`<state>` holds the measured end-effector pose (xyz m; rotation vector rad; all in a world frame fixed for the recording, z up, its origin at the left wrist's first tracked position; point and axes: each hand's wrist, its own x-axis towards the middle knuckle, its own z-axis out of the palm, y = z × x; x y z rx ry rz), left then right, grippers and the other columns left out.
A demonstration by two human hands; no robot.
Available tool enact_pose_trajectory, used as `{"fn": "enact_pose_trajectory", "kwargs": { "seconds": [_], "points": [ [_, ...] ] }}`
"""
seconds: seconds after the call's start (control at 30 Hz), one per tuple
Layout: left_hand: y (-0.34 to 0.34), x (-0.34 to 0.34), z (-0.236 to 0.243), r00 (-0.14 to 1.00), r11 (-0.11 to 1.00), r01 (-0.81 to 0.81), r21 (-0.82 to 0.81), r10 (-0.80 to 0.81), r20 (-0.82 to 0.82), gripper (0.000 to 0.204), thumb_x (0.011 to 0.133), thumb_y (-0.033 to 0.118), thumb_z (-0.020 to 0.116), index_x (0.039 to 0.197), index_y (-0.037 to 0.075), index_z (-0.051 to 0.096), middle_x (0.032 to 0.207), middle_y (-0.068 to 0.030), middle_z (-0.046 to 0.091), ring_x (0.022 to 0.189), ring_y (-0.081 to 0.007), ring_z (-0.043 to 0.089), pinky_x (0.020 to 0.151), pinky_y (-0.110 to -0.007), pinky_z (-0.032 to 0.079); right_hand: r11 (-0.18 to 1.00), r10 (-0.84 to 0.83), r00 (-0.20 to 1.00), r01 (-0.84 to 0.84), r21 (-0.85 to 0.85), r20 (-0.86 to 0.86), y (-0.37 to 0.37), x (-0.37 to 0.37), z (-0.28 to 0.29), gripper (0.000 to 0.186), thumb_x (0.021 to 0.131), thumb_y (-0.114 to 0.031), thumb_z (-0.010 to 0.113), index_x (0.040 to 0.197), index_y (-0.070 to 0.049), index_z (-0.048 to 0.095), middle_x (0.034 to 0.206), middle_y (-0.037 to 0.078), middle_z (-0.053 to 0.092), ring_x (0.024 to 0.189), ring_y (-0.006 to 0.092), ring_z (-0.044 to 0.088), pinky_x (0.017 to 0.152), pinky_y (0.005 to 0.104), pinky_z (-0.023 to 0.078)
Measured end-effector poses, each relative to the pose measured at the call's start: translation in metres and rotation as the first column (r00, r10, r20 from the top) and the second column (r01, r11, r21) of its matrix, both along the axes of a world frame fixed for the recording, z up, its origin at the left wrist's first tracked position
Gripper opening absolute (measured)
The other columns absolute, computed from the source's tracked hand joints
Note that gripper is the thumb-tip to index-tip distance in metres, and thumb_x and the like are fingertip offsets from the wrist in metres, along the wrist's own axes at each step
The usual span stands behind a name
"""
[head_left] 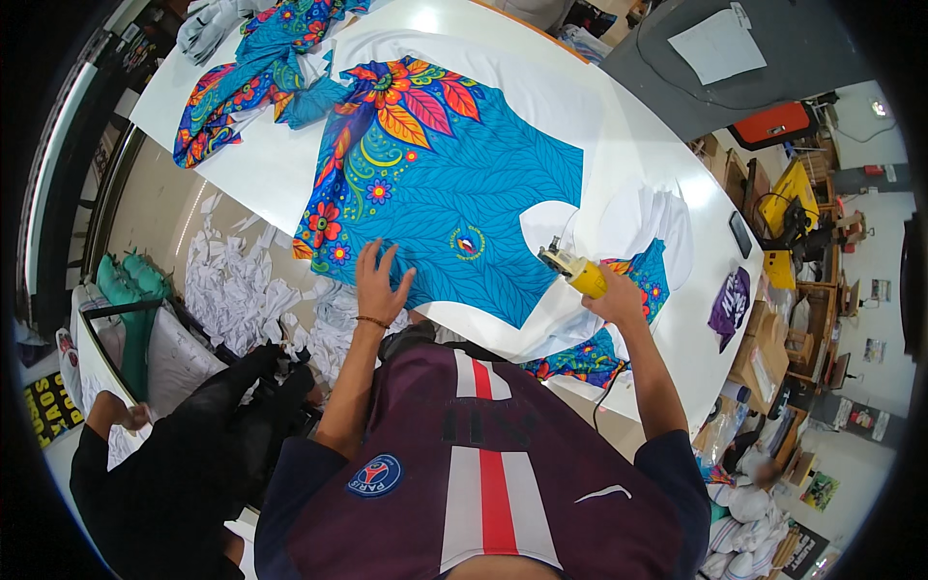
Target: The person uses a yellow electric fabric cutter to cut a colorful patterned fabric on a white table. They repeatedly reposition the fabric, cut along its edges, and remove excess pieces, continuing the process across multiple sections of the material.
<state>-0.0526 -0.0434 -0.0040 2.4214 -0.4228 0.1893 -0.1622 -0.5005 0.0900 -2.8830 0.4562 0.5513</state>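
A blue printed shirt panel (483,193) with a leaf pattern and bright flowers lies flat on the white table. My left hand (382,285) rests on its near left edge, fingers spread. In my right hand (619,298) is a yellow handheld electric fabric cutter (586,277). Its metal head sits at the panel's right side, beside the curved neck-shaped cutout (546,227). Under and behind my right wrist lie smaller floral pieces (650,275). Another floral piece (580,360) is near the table's front edge.
Crumpled floral fabric (280,72) lies at the table's far left. A phone (739,235) and a purple cloth (730,307) are at the right. White scraps (237,290) cover the floor on the left. A person in black (184,464) is close by at lower left.
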Motion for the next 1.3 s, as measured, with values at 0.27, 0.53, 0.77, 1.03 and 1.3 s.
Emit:
{"fn": "enact_pose_trajectory", "kwargs": {
  "seconds": [0.27, 0.53, 0.77, 1.03, 1.3],
  "points": [
    [-0.001, 0.000, -0.002, 1.000, 0.999, 0.015, -0.028, -0.015, 0.009, 0.052, 0.089, 0.028, 0.079, 0.134, 0.006, 0.064, 0.148, -0.0227, 0.051, 0.140, -0.0454, 0.042, 0.115, -0.056, 0.037, 0.996, -0.082, 0.996, 0.082, 0.031, 0.019, 0.035, 0.013, 0.012, 0.071, 0.071, -0.040, 0.079, 0.131, -0.010, 0.059, 0.099, 0.024, 0.074, 0.092, 0.0447, 0.072, 0.080, 0.0534, 0.058],
    [0.003, 0.001, -0.001, 1.000, 0.998, 0.024, -0.059, -0.025, -0.008, 0.050, 0.089, 0.028, 0.078, 0.133, 0.006, 0.065, 0.147, -0.0226, 0.051, 0.140, -0.0446, 0.042, 0.115, -0.054, 0.037, 0.984, -0.175, 0.983, 0.173, 0.043, 0.056, 0.057, 0.021, 0.007, 0.066, 0.073, -0.039, 0.079, 0.129, -0.010, 0.059, 0.103, 0.022, 0.072, 0.098, 0.0433, 0.071, 0.083, 0.0538, 0.057],
    [0.007, 0.002, 0.000, 0.999, 0.997, 0.053, -0.064, -0.052, 0.011, 0.050, 0.088, 0.027, 0.079, 0.132, 0.007, 0.066, 0.147, -0.0218, 0.052, 0.139, -0.0441, 0.044, 0.115, -0.054, 0.038, 0.973, -0.224, 0.974, 0.223, 0.058, 0.017, 0.070, 0.034, -0.002, 0.072, 0.073, -0.042, 0.081, 0.130, -0.007, 0.057, 0.108, 0.024, 0.071, 0.102, 0.0448, 0.070, 0.087, 0.0541, 0.056],
    [0.000, 0.004, -0.003, 0.993, 0.992, 0.113, -0.049, -0.112, 0.021, 0.048, 0.088, 0.027, 0.079, 0.130, 0.008, 0.066, 0.146, -0.0204, 0.053, 0.139, -0.0439, 0.044, 0.115, -0.055, 0.038, 0.962, -0.265, 0.961, 0.258, 0.085, 0.079, 0.088, 0.050, 0.004, 0.063, 0.072, -0.038, 0.082, 0.118, 0.001, 0.060, 0.108, 0.028, 0.073, 0.103, 0.0463, 0.070, 0.087, 0.0544, 0.056],
    [-0.005, 0.010, -0.004, 0.992, 0.991, 0.124, -0.048, -0.123, 0.023, 0.049, 0.085, 0.025, 0.080, 0.129, 0.007, 0.067, 0.145, -0.0205, 0.053, 0.139, -0.0445, 0.043, 0.115, -0.054, 0.039, 0.954, -0.292, 0.949, 0.279, 0.113, 0.123, 0.093, 0.056, -0.002, 0.063, 0.073, -0.037, 0.081, 0.117, 0.003, 0.062, 0.102, 0.030, 0.073, 0.097, 0.0487, 0.072, 0.085, 0.0548, 0.057]
  ]
}}
